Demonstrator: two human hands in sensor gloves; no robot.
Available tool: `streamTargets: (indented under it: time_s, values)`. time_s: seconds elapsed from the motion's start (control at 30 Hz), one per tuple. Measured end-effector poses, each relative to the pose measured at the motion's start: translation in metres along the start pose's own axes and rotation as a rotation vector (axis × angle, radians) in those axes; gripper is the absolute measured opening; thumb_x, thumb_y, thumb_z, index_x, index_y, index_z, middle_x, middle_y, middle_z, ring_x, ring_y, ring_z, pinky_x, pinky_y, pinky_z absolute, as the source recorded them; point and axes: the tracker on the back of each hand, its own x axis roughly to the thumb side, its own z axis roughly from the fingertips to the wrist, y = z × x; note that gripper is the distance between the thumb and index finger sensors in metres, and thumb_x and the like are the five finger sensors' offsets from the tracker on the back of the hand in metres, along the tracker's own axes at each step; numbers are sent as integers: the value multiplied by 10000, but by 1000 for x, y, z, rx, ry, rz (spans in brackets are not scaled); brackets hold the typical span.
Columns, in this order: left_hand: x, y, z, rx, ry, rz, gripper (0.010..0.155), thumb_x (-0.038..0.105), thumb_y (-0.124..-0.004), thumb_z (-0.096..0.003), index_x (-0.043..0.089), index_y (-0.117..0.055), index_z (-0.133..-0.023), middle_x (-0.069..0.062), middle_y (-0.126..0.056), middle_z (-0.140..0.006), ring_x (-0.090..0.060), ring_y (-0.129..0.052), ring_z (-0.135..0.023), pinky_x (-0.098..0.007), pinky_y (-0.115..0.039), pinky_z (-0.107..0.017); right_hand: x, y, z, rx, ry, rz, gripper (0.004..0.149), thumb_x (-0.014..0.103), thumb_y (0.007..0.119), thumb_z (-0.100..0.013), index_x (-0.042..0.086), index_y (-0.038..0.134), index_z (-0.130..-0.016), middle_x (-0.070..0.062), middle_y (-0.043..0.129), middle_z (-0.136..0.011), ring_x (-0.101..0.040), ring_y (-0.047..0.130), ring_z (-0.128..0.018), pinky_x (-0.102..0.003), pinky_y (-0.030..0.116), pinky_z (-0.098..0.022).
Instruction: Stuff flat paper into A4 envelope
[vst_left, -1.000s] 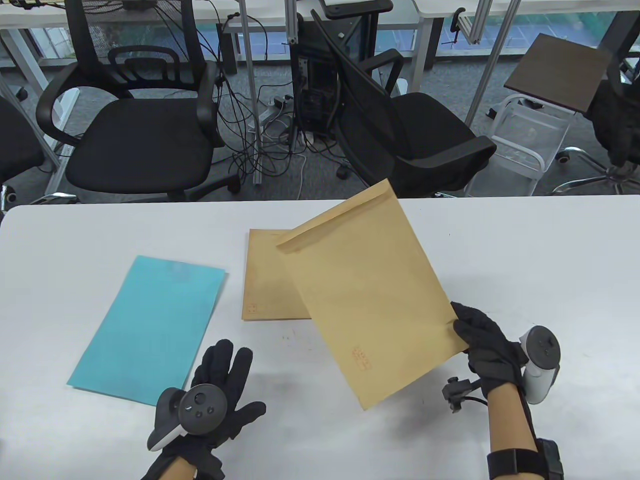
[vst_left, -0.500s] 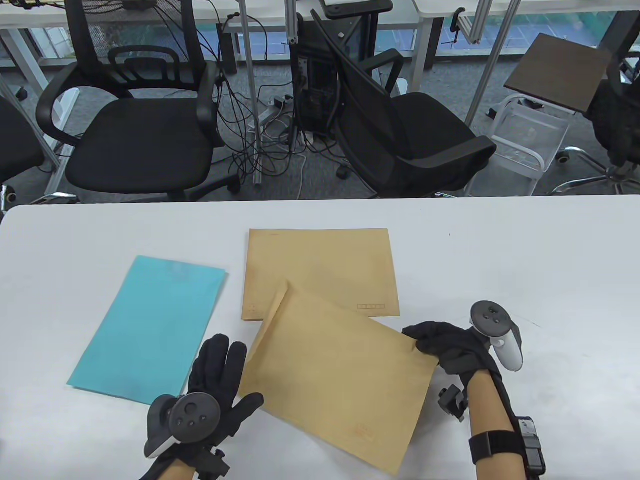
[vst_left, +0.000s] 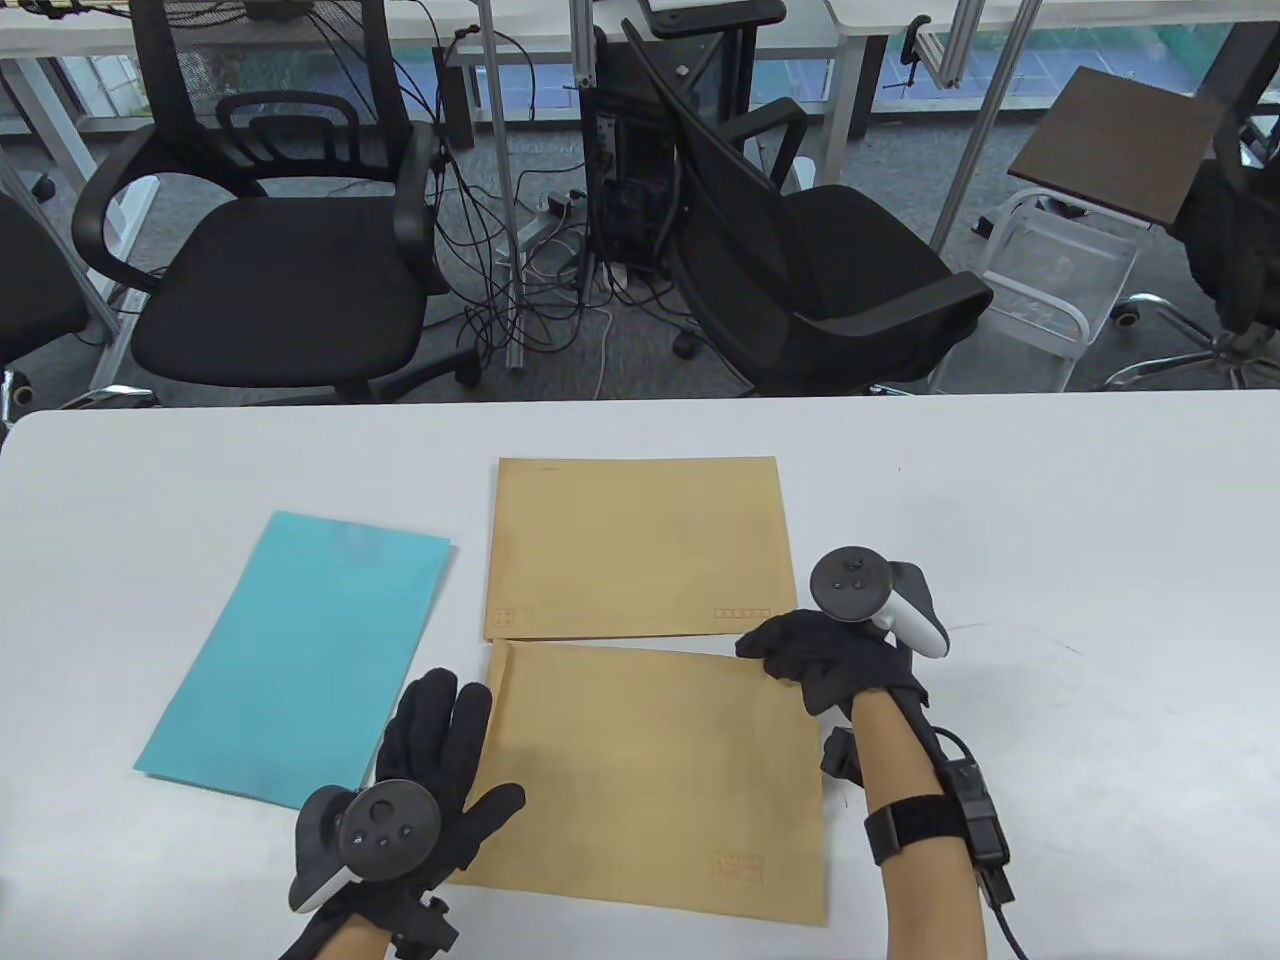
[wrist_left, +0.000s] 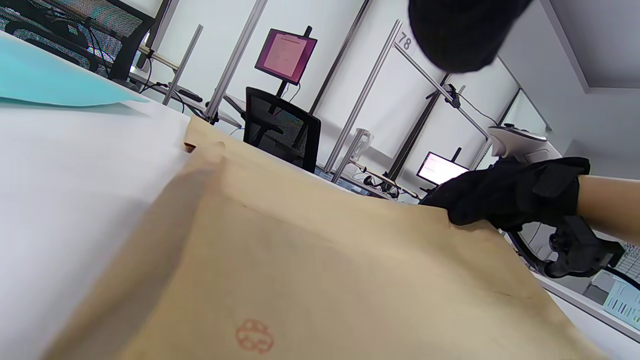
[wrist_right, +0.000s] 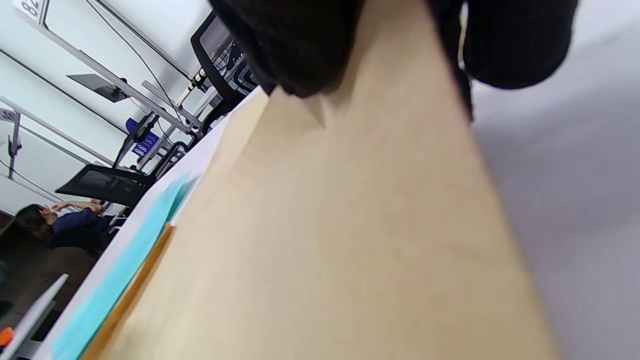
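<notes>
A brown A4 envelope (vst_left: 650, 770) lies flat on the white table (vst_left: 1080, 520) in front of me, its flap end to the left. My right hand (vst_left: 790, 650) pinches its far right corner; the right wrist view shows the fingertips (wrist_right: 300, 45) on the envelope (wrist_right: 350, 225). My left hand (vst_left: 450, 740) is open with fingers spread at the envelope's left edge, thumb over that edge. The blue flat paper (vst_left: 300, 650) lies on the table to the left. The left wrist view shows the envelope (wrist_left: 300, 265) and my right hand (wrist_left: 505, 195).
A second brown envelope (vst_left: 640, 545) lies flat just beyond the near one, almost touching it. Office chairs (vst_left: 280, 250) and cables stand on the floor past the table's far edge.
My right hand brought the envelope down from the air and to the left, and laid it flat in front of me. The left hand stayed in place, now at the envelope's left edge.
</notes>
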Motion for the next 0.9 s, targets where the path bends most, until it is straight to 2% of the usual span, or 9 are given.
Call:
streamTargets:
  time_s: [0.17,0.3,0.47,0.5,0.53,0.6,0.73,0.8,0.9]
  values:
    - [-2,1,0,4,9,5,899,561,-711,-477,231,-191,-1133,-165,-36,-1159,-504,-204,-1089,-660,-327,-762,11,0,-15,43,23,126,446,85,758,-520,88,821,-961,-239,880,-847,-409,951,-542,-681,637,-532]
    - [-3,1,-1,-3,22,3,902,561,-713,-474,231,-192,-1132,-167,-38,-1159,-506,-205,-1088,-660,-329,-762,10,-1,-19,13,32,118,488,104,764,-528,67,762,-1014,-257,840,-893,-454,923,-620,-720,590,-555]
    - [-5,-2,-2,-24,35,-2,932,573,-731,-459,230,-188,-1134,-173,-40,-1161,-510,-207,-1088,-664,-334,-760,-2,-19,12,-263,-13,99,741,218,806,-513,87,484,-1168,-360,543,-1110,-641,661,-897,-820,411,-590]
    - [-6,-3,-2,-32,39,-4,942,577,-737,-452,230,-189,-1134,-170,-39,-1161,-511,-209,-1089,-665,-334,-760,-2,-18,16,-254,-23,108,799,257,816,-510,96,418,-1184,-358,468,-1143,-663,571,-953,-847,335,-592]
    - [-7,-5,-3,-44,43,-5,952,583,-743,-446,230,-188,-1135,-173,-41,-1162,-514,-210,-1088,-667,-335,-759,-1,-12,26,-201,-41,144,927,331,837,-502,97,265,-1192,-360,321,-1177,-685,434,-1007,-868,192,-578]
    - [-8,-7,-3,-62,50,-5,969,594,-750,-436,231,-189,-1137,-176,-40,-1164,-518,-209,-1088,-669,-338,-758,0,7,45,-59,-54,280,1027,438,820,-507,138,92,-1165,-343,133,-1188,-700,188,-1038,-856,54,-549]
    - [-10,-10,-4,-79,70,-31,1004,616,-768,-412,220,-203,-1142,-182,-55,-1171,-528,-228,-1091,-674,-360,-754,3,57,73,154,-104,509,1110,559,782,-490,141,-34,-1115,-291,-60,-1143,-644,-54,-1000,-841,-17,-530]
    - [-11,-11,-5,-93,86,-55,1011,622,-775,-402,210,-223,-1143,-186,-73,-1174,-533,-245,-1091,-676,-375,-750,3,82,82,183,-145,545,1112,576,766,-487,139,-52,-1101,-274,-96,-1114,-621,-85,-982,-833,-20,-533]
    - [-13,-12,-4,-111,112,-71,1018,626,-779,-396,199,-236,-1144,-190,-78,-1174,-542,-272,-1089,-678,-390,-747,2,99,84,188,-183,554,1121,587,746,-491,156,-136,-1031,-247,-182,-1066,-581,-154,-950,-815,-47,-530]
